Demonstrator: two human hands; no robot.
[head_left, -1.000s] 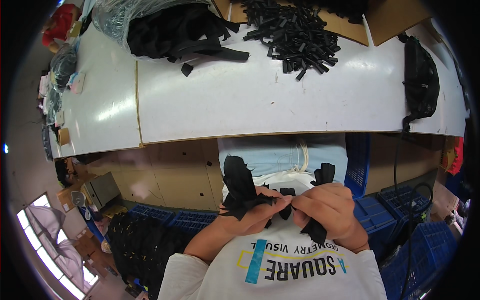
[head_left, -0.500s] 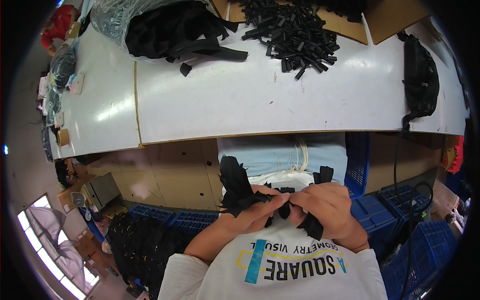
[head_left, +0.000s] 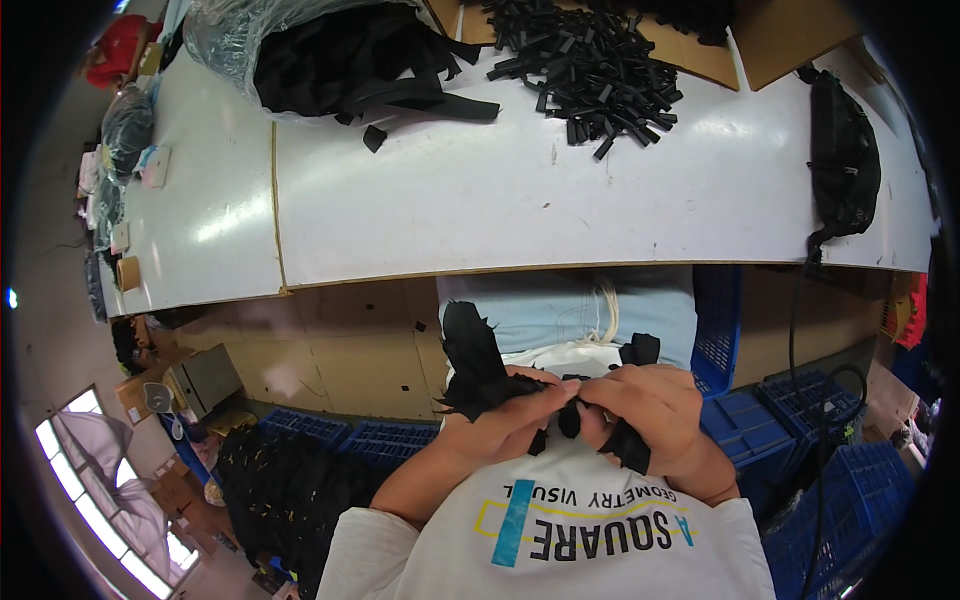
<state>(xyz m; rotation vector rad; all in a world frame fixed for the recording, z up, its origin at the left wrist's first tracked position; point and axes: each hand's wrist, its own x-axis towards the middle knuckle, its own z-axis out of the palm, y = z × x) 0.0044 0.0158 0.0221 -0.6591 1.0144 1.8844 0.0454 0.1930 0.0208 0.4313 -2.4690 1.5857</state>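
your left hand (head_left: pixel 500 428) closed round black strips (head_left: pixel 472 348); your right hand (head_left: pixel 652 408) round black bundle (head_left: pixel 628 447); slack grip could shed strips.

1. I see the left hand (head_left: pixel 503 425) holding a bundle of black strips (head_left: pixel 472 345), their ends standing above it.
2. The right hand (head_left: pixel 652 405) grips black fabric (head_left: pixel 628 450), which pokes out above and below it.
3. Between the two hands I make out a small black piece (head_left: pixel 570 421).
4. Beyond, on the bench (head_left: pixel 450 200), I have a heap of black pieces (head_left: pixel 605 80) near a clear plastic bag (head_left: pixel 222 50).
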